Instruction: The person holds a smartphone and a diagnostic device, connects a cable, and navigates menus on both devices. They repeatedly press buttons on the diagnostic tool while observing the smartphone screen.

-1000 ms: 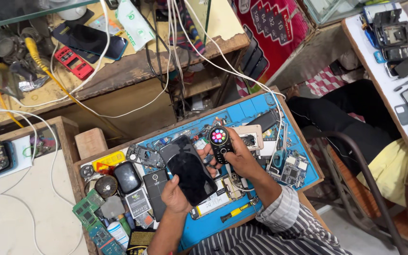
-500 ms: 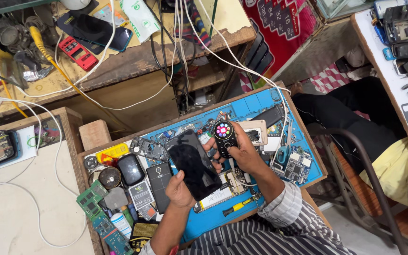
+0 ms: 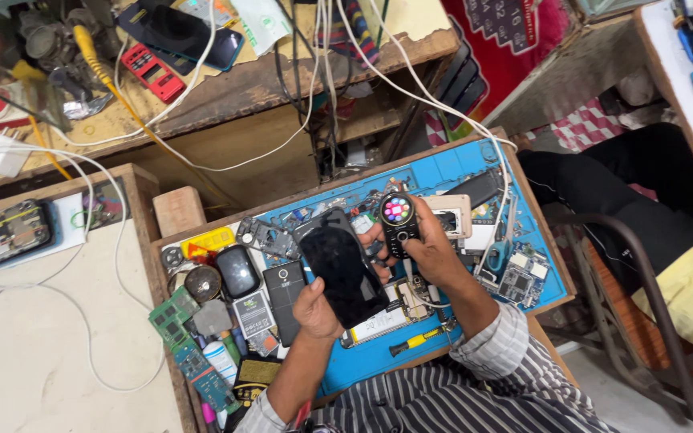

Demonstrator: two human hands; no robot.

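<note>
the left hand [image 3: 317, 307] grips the near end of a black smartphone [image 3: 342, 263], fingers curled under its edge, holding it tilted just above the blue mat [image 3: 451, 172] on the counter. the right hand [image 3: 431, 255] has its fingers closed around a small keypad phone [image 3: 399, 222] (its screen lit with coloured icons), just right of the smartphone. circuit boards [image 3: 520, 274] lie to the right, a yellow-handled screwdriver [image 3: 412, 341] nearer.

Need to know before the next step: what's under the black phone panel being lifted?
Under the black phone panel, held by the left hand, an opened phone body shows on the blue mat. Only its lower edge is visible; the rest is covered.
</note>
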